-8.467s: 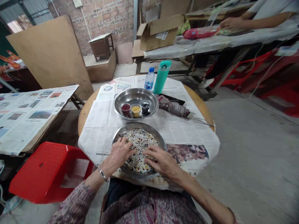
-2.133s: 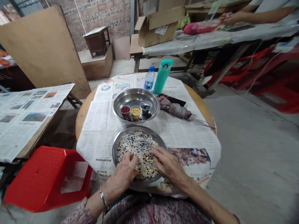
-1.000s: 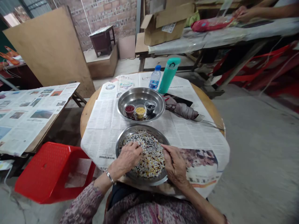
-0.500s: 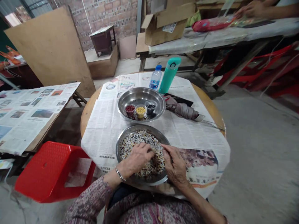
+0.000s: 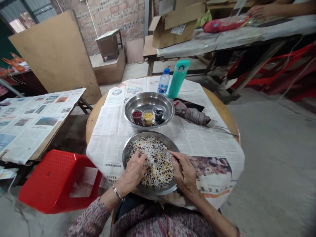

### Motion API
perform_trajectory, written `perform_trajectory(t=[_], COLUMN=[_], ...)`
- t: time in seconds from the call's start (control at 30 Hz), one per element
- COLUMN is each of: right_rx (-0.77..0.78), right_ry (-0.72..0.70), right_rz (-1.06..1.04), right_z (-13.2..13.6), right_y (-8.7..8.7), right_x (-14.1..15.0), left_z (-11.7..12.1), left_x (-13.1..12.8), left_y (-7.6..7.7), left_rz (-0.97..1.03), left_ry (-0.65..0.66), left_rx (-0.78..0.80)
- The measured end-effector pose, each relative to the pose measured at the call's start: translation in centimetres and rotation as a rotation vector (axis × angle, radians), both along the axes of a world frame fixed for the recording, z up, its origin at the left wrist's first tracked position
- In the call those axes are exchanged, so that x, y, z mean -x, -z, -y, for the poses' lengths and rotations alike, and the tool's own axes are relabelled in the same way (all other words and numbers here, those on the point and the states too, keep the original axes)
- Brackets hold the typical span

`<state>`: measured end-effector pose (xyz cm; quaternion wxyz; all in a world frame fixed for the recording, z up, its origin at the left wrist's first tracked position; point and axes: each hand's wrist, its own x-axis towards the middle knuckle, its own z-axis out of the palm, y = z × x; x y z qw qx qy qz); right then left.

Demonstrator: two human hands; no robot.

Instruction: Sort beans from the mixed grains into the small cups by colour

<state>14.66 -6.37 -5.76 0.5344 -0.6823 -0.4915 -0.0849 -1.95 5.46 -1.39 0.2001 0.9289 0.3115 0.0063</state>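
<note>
A steel basin (image 5: 174, 144) in front of me holds a mix of white grains and red, yellow and black beans (image 5: 158, 161). My left hand (image 5: 134, 168), with a silver bangle at the wrist, is at the left side of this mix. Its fingers are curled down; what is between them is hidden. My right hand (image 5: 184, 173) grips the basin's right rim, thumb and fingers around the edge. Behind, a second steel basin (image 5: 150, 98) holds three clear cups: red beans (image 5: 137, 114), yellow beans (image 5: 148, 117) and black beans (image 5: 158, 113).
Newspaper (image 5: 106, 131) covers the round table. At its back stand a water bottle (image 5: 164, 82) and a teal flask (image 5: 178, 79), near a folded grey umbrella (image 5: 195, 115). A red stool (image 5: 51, 181) is at left. A person's hand (image 5: 259, 10) is over the far table.
My left hand has moved left across the mix, from its middle to the left side, and more of the grains show. My right hand has stayed on the rim.
</note>
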Motion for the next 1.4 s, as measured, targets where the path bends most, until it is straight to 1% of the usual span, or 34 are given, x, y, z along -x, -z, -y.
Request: perform_trajectory(t=[0.07, 0.13, 0.2, 0.27, 0.3, 0.37, 0.43, 0.47, 0.5, 0.57, 0.63, 0.7, 0.8, 0.9, 0.97, 1.07, 1.17, 1.23, 1.27, 1.33, 1.4], right_rx=[-0.006, -0.015, -0.019, -0.015, -0.012, -0.011, -0.014, -0.013, -0.012, -0.01, -0.012, -0.015, -0.019, -0.026, -0.025, -0.021, -0.027, -0.028, -0.026, -0.023, -0.023], right_ry=[0.0, 0.001, 0.007, 0.012, 0.014, 0.016, 0.018, 0.018, 0.017, 0.015, 0.008, 0.002, 0.006, 0.01, 0.009, 0.012, 0.006, 0.005, 0.007, 0.015, 0.018], right_rz=[0.001, 0.004, 0.001, -0.01, -0.017, -0.028, -0.038, -0.041, -0.043, -0.043, -0.04, -0.04, -0.051, -0.064, -0.069, -0.079, -0.07, -0.064, -0.064, -0.071, -0.08], right_z=[0.0, 0.0, 0.0, 0.0, 0.0, 0.0, 0.0, 0.0, 0.0, 0.0, 0.0, 0.0, 0.0, 0.0, 0.0, -0.1, -0.1, -0.1, -0.1, -0.1, 0.0], right_y=[0.0, -0.1, 0.0, 0.0, 0.0, 0.2, 0.3, 0.4, 0.4, 0.5, 0.4, 0.4, 0.3, 0.3, 0.4, 0.4, 0.5, 0.6, 0.6, 0.6, 0.5], right_x=[0.0, 0.1, 0.1, 0.1, 0.1, 0.1, 0.0, 0.0, 0.0, -0.1, -0.1, -0.1, 0.0, 0.1, 0.1, 0.1, 0.0, 0.0, 0.0, 0.1, 0.2], left_z=[0.5, 0.7, 0.4, -0.2, -0.7, -1.5, -2.2, -2.5, -2.7, -2.8, -2.7, -2.3, -1.5, -0.6, 0.1, 1.0, 1.3, 0.9, 0.7, -0.1, -1.1], left_x=[-0.9, -2.2, -3.6, -4.8, -5.3, -6.2, -6.9, -7.2, -7.4, -7.6, -7.3, -6.2, -3.4, -0.5, 0.7, 0.8, -0.8, -2.1, -2.7, -3.5, -3.6], left_y=[0.2, 0.2, -0.1, -0.5, -0.6, -0.5, -0.3, -0.1, 0.0, 0.1, -0.2, -0.9, -2.0, -2.8, -2.9, -2.4, -1.5, -1.1, -1.0, -0.9, -1.0], left_rz=[0.03, 0.06, 0.098, 0.127, 0.129, 0.097, 0.048, 0.035, 0.031, 0.033, 0.03, 0.028, 0.011, -0.01, -0.024, -0.05, -0.061, -0.056, -0.053, -0.047, -0.022], left_ry=[0.067, 0.178, 0.284, 0.335, 0.324, 0.236, 0.105, 0.066, 0.06, 0.128, 0.216, 0.251, 0.281, 0.387, 0.473, 0.579, 0.638, 0.604, 0.555, 0.414, 0.239], left_rx=[0.058, 0.067, 0.021, -0.079, -0.139, -0.237, -0.283, -0.28, -0.258, -0.171, -0.074, -0.015, 0.032, 0.073, 0.063, -0.01, -0.109, -0.174, -0.201, -0.235, -0.257])
